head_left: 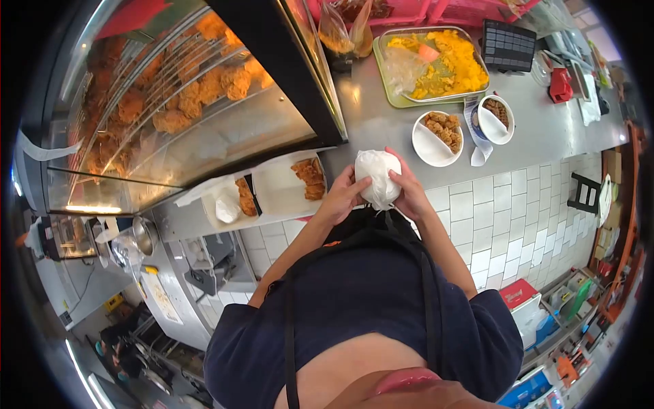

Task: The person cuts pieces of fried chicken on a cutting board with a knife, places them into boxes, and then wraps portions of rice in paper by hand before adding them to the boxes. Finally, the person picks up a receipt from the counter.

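Note:
Between my two hands is a round white wrapped bundle, its wrapper gathered at the lower end. My left hand grips it from the left, thumb on its front. My right hand closes on its right side, fingers partly hidden behind. What is inside the wrapper cannot be seen. Left of my hands, an open white takeout box holds fried chicken. Beside it, another open box contains a piece of fried chicken and a similar white bundle.
A glass warming cabinet with fried chicken stands at the left. On the steel counter are two round tubs, a white one and a second one, both with food. A tray of yellow food sits behind, near a black keypad.

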The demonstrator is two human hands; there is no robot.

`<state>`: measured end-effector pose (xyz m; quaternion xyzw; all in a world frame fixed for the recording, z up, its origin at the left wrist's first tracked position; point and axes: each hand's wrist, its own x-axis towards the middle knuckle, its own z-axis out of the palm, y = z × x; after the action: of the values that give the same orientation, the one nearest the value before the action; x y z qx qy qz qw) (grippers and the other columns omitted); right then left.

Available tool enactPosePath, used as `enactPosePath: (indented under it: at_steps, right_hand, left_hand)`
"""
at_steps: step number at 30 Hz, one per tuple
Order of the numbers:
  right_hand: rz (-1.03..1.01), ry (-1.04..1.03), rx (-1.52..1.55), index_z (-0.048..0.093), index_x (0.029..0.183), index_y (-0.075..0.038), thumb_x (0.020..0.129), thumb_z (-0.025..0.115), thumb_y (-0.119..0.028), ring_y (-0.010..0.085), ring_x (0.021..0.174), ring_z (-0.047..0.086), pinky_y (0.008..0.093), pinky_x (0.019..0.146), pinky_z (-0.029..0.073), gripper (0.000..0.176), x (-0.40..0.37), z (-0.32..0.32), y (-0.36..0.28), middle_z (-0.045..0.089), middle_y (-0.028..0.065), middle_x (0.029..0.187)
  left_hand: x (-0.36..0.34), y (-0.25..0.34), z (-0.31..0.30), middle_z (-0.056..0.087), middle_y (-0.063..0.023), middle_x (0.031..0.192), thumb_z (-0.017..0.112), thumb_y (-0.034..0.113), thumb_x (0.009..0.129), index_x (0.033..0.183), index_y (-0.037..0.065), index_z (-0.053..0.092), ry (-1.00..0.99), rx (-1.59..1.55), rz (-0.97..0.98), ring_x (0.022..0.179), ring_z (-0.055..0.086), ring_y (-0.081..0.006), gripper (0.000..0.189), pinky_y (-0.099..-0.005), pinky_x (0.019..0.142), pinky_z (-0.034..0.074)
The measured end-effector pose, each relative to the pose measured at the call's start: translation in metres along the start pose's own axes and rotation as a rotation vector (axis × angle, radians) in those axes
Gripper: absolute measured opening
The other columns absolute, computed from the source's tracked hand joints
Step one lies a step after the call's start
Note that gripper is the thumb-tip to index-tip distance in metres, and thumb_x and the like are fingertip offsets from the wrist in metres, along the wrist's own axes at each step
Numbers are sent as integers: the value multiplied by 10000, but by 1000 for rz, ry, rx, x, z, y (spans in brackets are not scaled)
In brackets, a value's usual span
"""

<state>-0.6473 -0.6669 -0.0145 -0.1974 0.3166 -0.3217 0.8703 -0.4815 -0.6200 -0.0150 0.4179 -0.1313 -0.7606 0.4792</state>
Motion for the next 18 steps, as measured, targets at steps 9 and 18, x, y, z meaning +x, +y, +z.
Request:
enactPosePath:
  at_steps: [9,18]
  right_hand:
    - [46,-103,-425,299,1367,-98,848,574,-125,185,1182,426,304,980,344,588,40,-31,-19,428,90,1292]
    - [-527,95,-1191,401,1293,-16,796,635,-143,306,1194,418,367,1002,319,564,78,-68,25,424,206,1287]
  left_hand:
    - [25,-14,-4,384,-117,1288,454,296,927,1385,233,109,53,50,-40,978,582,-242,577,-356,535,578]
    - [61,-30,-20,472,-217,1227,455,258,919,1422,107,153,474,1233,410,1043,529,-363,606,-437,842,457]
